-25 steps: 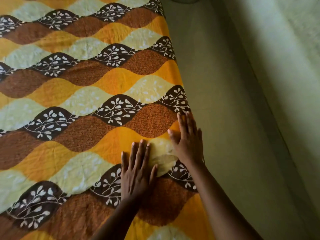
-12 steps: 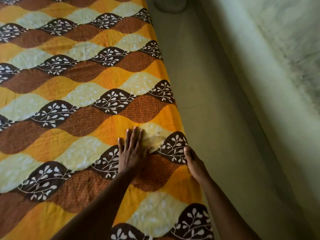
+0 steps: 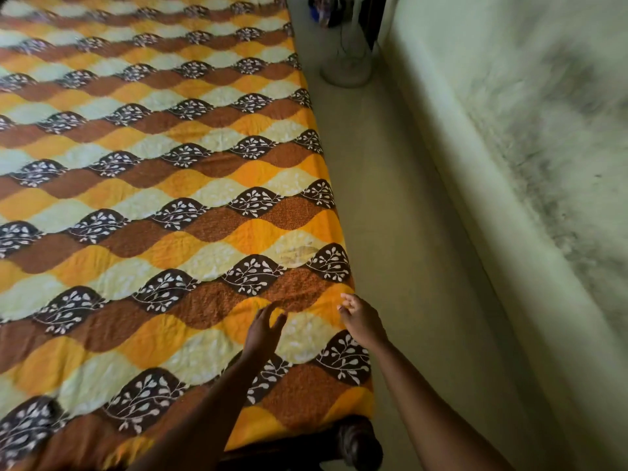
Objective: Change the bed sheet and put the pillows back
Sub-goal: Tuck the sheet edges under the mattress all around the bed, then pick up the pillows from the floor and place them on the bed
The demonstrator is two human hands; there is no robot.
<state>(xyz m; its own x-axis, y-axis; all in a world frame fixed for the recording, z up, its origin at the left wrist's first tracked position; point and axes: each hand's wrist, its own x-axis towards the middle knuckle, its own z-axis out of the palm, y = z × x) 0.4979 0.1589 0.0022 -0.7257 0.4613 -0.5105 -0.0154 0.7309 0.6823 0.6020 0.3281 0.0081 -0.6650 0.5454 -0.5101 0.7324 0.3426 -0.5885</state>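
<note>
**Two hands above the near right edge of the bed sheet**

Left hand (image 3: 264,329), motion-blurred, fingers loosely spread, holds nothing. Right hand (image 3: 362,320), fingers loosely curled, also empty, is at the sheet's right edge. Contact with the cloth cannot be told. The patterned bed sheet (image 3: 170,171) lies flat over the bed, cut off at left and far. A dark bedpost (image 3: 356,443) shows at the near right corner. An indistinct round stand (image 3: 346,68) is on the floor (image 3: 390,198), far right.

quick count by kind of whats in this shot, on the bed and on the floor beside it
patterned bed sheet: 1
hands: 2, left hand and right hand
dark bedpost: 1
round white base on the floor: 1
bluish item, too blurred to name: 1
total: 6
</note>
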